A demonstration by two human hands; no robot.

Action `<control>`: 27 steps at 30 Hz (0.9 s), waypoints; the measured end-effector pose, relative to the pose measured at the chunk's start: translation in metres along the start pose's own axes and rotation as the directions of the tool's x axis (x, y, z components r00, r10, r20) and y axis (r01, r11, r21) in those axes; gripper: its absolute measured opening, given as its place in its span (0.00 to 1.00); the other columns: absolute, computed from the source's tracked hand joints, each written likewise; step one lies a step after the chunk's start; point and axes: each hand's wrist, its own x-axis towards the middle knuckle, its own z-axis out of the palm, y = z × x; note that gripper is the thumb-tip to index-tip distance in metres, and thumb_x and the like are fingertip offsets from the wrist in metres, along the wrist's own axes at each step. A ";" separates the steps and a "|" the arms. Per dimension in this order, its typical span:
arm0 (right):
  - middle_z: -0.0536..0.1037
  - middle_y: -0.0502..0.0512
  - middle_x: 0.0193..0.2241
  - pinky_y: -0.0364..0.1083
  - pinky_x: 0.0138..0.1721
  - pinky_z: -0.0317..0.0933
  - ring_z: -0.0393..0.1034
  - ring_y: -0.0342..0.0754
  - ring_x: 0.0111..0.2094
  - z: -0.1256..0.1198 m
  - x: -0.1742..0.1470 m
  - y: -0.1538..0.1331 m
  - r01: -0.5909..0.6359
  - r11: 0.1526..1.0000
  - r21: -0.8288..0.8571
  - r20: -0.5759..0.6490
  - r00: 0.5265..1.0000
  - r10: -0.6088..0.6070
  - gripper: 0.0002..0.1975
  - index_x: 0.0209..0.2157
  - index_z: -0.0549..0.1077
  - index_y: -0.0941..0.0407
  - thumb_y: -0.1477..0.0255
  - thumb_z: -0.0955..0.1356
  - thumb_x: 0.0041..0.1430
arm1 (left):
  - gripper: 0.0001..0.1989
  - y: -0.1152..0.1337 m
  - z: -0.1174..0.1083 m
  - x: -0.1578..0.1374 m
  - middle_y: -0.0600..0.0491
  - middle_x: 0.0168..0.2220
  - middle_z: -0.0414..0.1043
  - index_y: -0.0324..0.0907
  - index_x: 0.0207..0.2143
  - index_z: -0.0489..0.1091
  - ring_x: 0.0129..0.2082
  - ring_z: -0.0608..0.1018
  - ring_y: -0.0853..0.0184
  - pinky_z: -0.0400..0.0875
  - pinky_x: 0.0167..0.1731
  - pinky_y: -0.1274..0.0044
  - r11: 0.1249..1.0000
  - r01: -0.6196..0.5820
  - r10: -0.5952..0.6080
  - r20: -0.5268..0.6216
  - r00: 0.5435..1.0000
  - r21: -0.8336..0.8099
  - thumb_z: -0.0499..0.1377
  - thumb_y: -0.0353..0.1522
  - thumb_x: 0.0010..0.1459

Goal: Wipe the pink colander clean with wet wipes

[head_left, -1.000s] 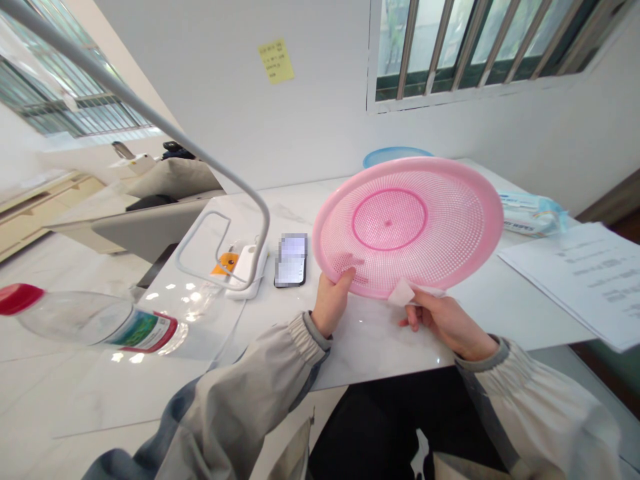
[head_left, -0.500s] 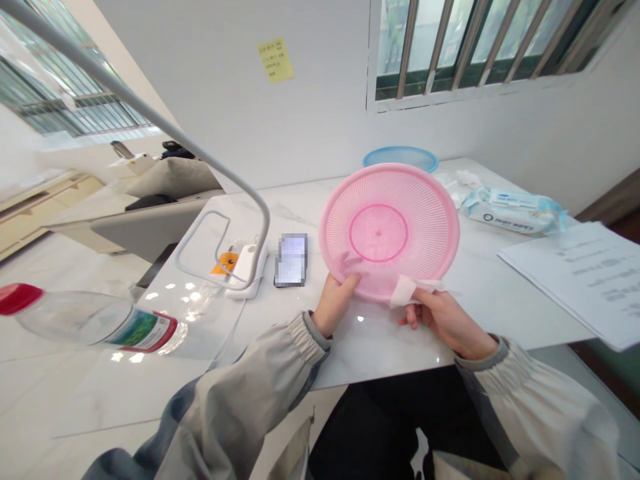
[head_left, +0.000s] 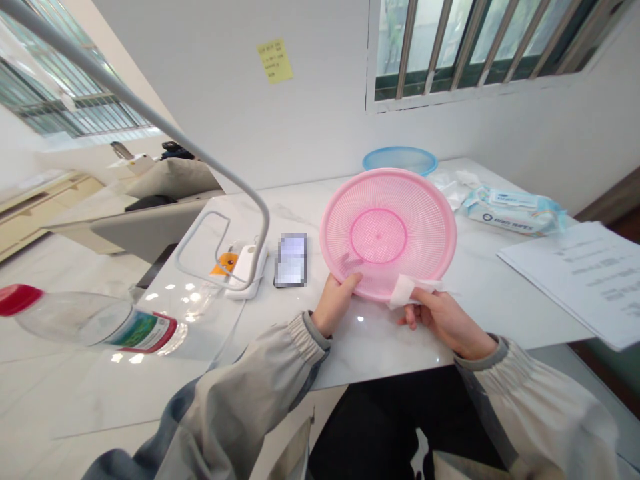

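Observation:
A pink mesh plastic basket [head_left: 379, 235] is held tilted above the white table, its open side facing me. My left hand [head_left: 336, 303] grips its lower left rim, thumb on the front and fingers behind, showing faintly through the mesh. At the lower right rim, my right hand [head_left: 447, 320] is closed on a white wipe [head_left: 403, 291], which is pressed over the rim. Some of the right fingers curl beneath the wipe. Behind the pink basket stands a blue basket [head_left: 400, 160], partly hidden by it.
On the table [head_left: 380, 347], a phone [head_left: 291, 260] and a white device [head_left: 247, 270] lie left, near a lamp's grey arm [head_left: 260, 220]. A plastic bottle [head_left: 100, 320] stands further left. Right are a wipes pack [head_left: 515, 212], crumpled plastic [head_left: 450, 190] and papers [head_left: 580, 273].
The pink basket's top rim has tipped slightly lower and its right edge has shifted a little left. Both hands keep nearly the same place and hold.

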 end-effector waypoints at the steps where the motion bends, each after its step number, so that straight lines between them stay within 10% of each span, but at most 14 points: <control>1: 0.75 0.52 0.16 0.52 0.39 0.76 0.66 0.45 0.20 0.000 0.000 0.000 0.000 1.000 0.000 0.002 1.000 0.000 0.26 0.24 0.81 0.57 0.47 0.78 0.55 | 0.26 0.000 0.000 0.000 0.40 0.62 0.80 0.39 0.58 0.77 0.65 0.78 0.47 0.68 0.69 0.54 1.000 -0.002 0.002 -0.004 1.000 -0.006 0.70 0.38 0.59; 21: 0.77 0.53 0.17 0.48 0.30 0.71 0.69 0.45 0.19 0.002 0.001 -0.001 0.036 0.999 -0.011 -0.009 0.999 -0.036 0.27 0.25 0.80 0.57 0.45 0.79 0.55 | 0.28 -0.001 0.001 0.002 0.44 0.60 0.80 0.44 0.61 0.74 0.66 0.77 0.49 0.72 0.67 0.57 0.995 -0.095 0.089 -0.140 0.986 -0.031 0.69 0.36 0.59; 27: 0.81 0.58 0.22 0.47 0.29 0.72 0.74 0.47 0.22 -0.010 0.008 -0.006 0.125 0.991 -0.051 -0.217 0.967 -0.133 0.31 0.25 0.82 0.58 0.42 0.83 0.42 | 0.26 0.001 0.000 0.001 0.43 0.61 0.80 0.44 0.60 0.75 0.65 0.78 0.50 0.74 0.66 0.57 0.993 -0.113 0.108 -0.158 0.982 -0.022 0.69 0.37 0.59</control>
